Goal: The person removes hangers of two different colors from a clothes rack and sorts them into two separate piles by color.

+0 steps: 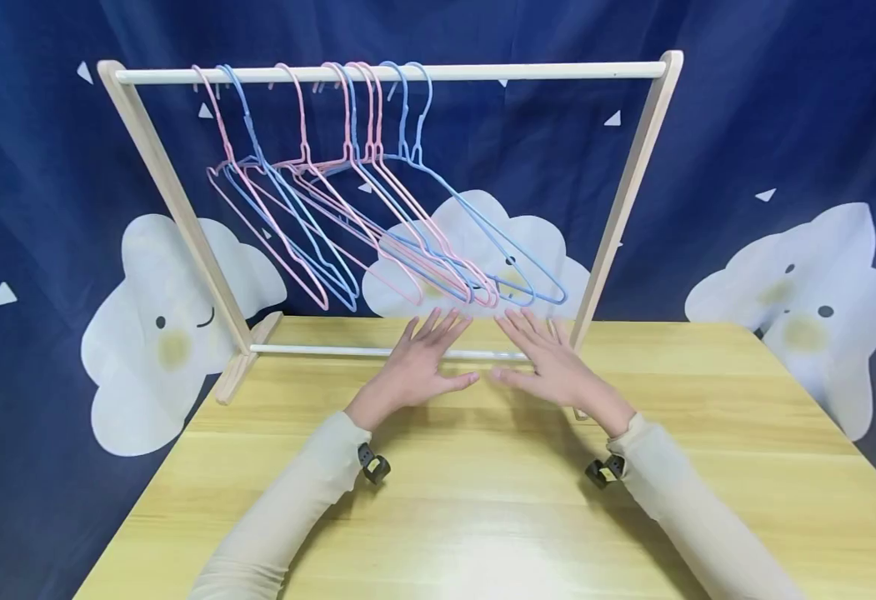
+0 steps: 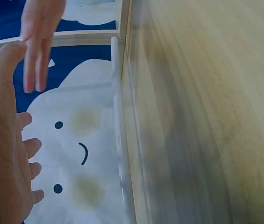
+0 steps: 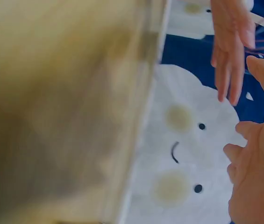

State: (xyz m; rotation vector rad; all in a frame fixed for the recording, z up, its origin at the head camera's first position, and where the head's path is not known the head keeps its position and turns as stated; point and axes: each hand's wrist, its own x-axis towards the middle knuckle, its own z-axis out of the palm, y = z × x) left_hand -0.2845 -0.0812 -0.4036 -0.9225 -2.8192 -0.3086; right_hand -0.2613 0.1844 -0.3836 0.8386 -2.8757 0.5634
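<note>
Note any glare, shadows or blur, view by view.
Head: white glare low on the wooden tabletop, shadows under both beige sleeves; left wrist: right hand slightly blurred, soft shadow across the tabletop; right wrist: tabletop blurred, cloud print sharper.

In the head view, the hangers (image 1: 347, 137) overlapped toward 11 o'clock, making their number hard to tell. The left hand (image 1: 417, 367) covered part of the lower rail (image 1: 317, 349); the right hand (image 1: 553, 368) hid its far end and most of the rack's foot near 4 o'clock. The bottom edge cut off both sleeves (image 1: 287, 500) and the desk (image 1: 498, 492). In the left wrist view, the right hand blurred between 10 and 11 o'clock, cropped above. In the right wrist view, the desk blurred at 9 o'clock; hangers ran out of frame at 2 o'clock.
</note>
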